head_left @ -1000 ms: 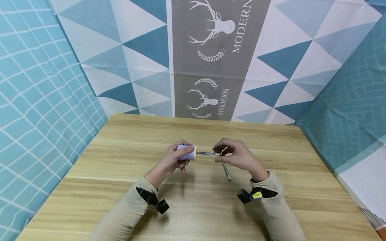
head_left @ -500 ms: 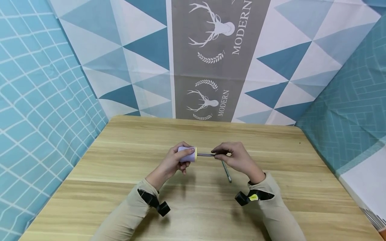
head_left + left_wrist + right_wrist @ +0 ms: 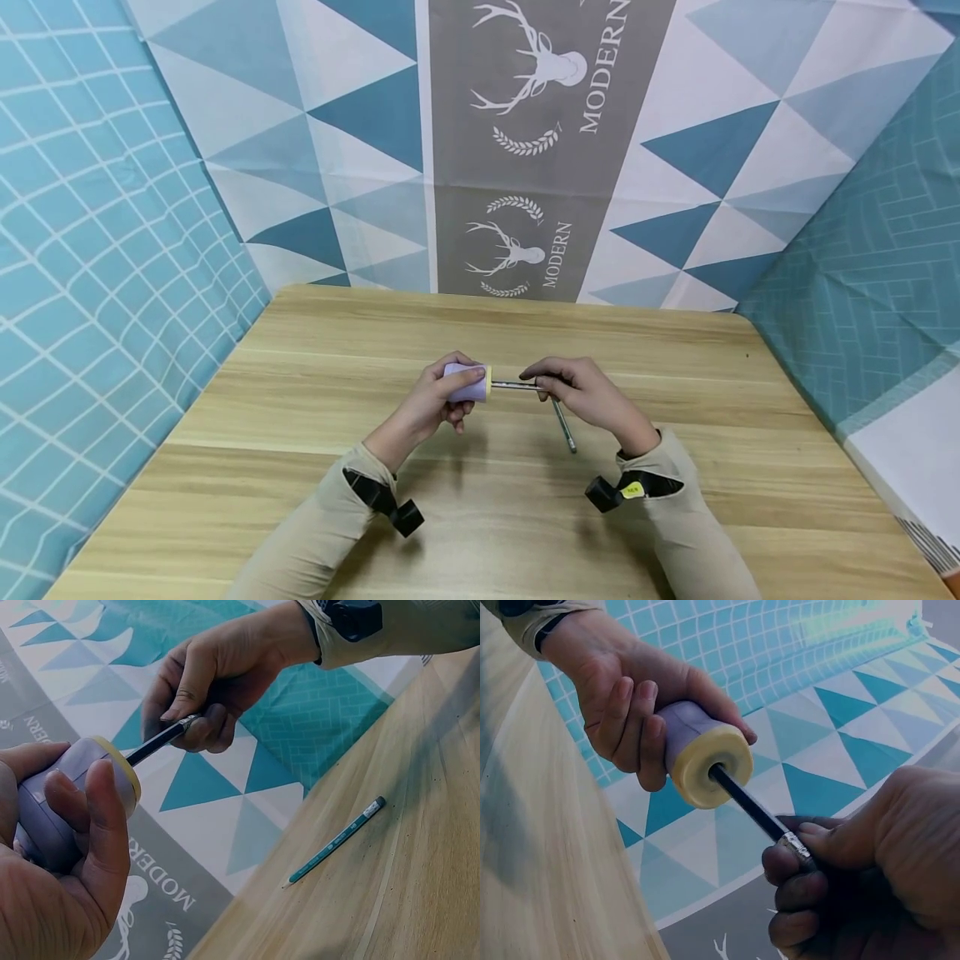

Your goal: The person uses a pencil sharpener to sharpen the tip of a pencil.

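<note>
My left hand [image 3: 422, 407] grips a lilac pencil sharpener [image 3: 463, 385] with a pale yellow end, held sideways above the table. A dark pencil [image 3: 751, 804] runs into the round hole in the yellow end [image 3: 696, 784]; its point is hidden inside. Near its silver ferrule [image 3: 793, 844], my right hand [image 3: 588, 393] pinches the pencil between thumb and fingers. In the left wrist view, the right thumb lies along the pencil's rear end. Below, a green pencil [image 3: 334, 844] lies on the table, its ferrule end pointing away from its sharpened tip.
The wooden table [image 3: 315, 467] reaches to a patterned cloth backdrop [image 3: 360, 150] behind it. Blue grid cloth [image 3: 97, 217] hangs at the left, teal cloth [image 3: 870, 292] at the right. Black cameras [image 3: 407, 518] are strapped to both wrists.
The right fingers, looser at the pencil's rear end a second ago, have closed in and shifted their grip on it. The left hand and sharpener have barely moved.
</note>
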Action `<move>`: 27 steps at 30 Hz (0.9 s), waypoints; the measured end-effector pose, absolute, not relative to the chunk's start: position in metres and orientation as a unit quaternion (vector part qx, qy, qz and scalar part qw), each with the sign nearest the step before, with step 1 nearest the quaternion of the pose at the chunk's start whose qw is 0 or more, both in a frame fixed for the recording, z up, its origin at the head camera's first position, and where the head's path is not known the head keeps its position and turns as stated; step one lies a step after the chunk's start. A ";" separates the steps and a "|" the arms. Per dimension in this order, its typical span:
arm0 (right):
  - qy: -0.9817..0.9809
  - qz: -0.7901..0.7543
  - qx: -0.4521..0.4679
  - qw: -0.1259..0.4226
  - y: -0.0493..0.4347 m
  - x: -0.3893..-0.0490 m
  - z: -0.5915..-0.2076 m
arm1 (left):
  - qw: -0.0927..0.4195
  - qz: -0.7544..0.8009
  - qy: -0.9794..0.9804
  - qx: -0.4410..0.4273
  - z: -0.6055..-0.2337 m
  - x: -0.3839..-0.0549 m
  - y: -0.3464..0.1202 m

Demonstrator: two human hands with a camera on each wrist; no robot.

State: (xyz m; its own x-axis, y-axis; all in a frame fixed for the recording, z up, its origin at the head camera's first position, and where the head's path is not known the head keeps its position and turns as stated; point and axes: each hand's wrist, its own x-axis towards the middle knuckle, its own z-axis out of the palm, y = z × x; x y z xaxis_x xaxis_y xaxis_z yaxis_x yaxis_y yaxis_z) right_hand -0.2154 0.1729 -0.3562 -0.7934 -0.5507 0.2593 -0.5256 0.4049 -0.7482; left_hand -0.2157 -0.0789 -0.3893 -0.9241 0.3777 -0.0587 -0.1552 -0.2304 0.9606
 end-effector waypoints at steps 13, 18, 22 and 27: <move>0.812 -0.354 -0.437 -0.158 0.162 -0.211 -0.360 | 0.174 0.774 0.601 0.095 -0.388 -0.215 -0.078; 0.790 -0.263 -0.476 -0.285 0.147 -0.208 -0.367 | 0.174 0.773 0.602 0.097 -0.390 -0.216 -0.078; 0.788 -0.196 -0.467 -0.350 0.137 -0.204 -0.371 | 0.179 0.771 0.604 0.098 -0.393 -0.217 -0.078; 0.792 -0.166 -0.456 -0.369 0.133 -0.201 -0.374 | 0.186 0.769 0.604 0.097 -0.395 -0.215 -0.076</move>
